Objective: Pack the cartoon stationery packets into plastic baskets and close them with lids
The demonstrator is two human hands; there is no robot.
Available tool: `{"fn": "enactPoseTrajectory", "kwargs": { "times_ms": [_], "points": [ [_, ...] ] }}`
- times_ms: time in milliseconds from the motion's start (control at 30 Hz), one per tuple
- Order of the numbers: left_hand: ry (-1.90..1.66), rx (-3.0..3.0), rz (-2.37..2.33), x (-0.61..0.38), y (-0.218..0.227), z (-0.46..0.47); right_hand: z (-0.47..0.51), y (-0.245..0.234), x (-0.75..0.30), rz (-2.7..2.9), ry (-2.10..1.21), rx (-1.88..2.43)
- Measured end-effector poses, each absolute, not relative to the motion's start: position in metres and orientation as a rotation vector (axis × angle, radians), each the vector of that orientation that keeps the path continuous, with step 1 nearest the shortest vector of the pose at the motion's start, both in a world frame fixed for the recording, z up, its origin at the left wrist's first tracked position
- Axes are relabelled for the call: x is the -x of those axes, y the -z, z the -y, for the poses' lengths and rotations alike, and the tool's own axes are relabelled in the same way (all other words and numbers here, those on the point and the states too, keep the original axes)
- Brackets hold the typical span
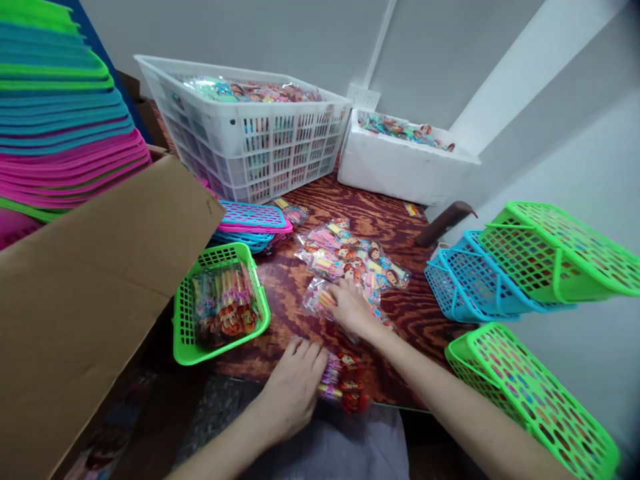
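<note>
My left hand (295,387) is closed around a small bundle of wrapped toy packets (345,387) at the near edge of the wooden table (290,280). My right hand (353,308) lies on the loose pile of packets (350,260) in the middle of the table, fingers curled on one clear packet (317,297). A green basket (220,303) to the left holds several packets standing side by side.
A cardboard flap (90,280) rises at the left under stacked coloured lids (65,113). A white crate (250,133) and a foam box (400,160) of packets stand at the back. Pink and blue lids (253,223) lie beside them. Blue and green baskets (520,267) lean at the right.
</note>
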State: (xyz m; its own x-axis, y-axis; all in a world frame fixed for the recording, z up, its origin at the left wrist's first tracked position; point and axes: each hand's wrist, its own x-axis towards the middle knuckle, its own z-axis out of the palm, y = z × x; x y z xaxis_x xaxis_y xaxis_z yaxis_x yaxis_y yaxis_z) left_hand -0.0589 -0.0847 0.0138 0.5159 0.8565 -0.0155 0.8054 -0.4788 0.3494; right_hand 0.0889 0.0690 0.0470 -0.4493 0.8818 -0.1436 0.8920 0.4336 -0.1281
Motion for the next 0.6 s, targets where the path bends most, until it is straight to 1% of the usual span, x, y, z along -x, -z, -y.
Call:
{"fn": "enactPoseTrajectory", "kwargs": {
  "times_ms": [100, 167, 233, 300, 433, 500, 600],
  "points": [
    [-0.211, -2.448, -1.378, 0.060, -0.015, 0.085, -0.049, -0.039, -0.085, -2.770, 0.053, -1.497],
    [-0.209, -2.447, -1.377, 0.061, -0.016, 0.085, -0.034, -0.040, -0.089, -2.862, 0.029, -1.396],
    [-0.219, -2.436, -1.386, 0.064, -0.016, 0.085, -0.020, -0.043, -0.096, -2.931, 0.118, -1.319],
    [-0.238, -2.420, -1.380, 0.068, -0.017, 0.084, -0.008, -0.043, -0.104, -2.965, 0.301, -1.306],
    [-0.310, -2.416, -1.334, 0.076, -0.019, 0.083, 0.000, -0.037, -0.120, -2.854, 0.704, -1.432],
    [-0.345, -2.427, -1.361, 0.079, -0.019, 0.084, 0.000, -0.034, -0.124, -2.804, 0.766, -1.447],
    [-0.359, -2.437, -1.420, 0.082, -0.016, 0.087, -0.001, -0.035, -0.124, -2.738, 0.760, -1.479]
  ]
}}
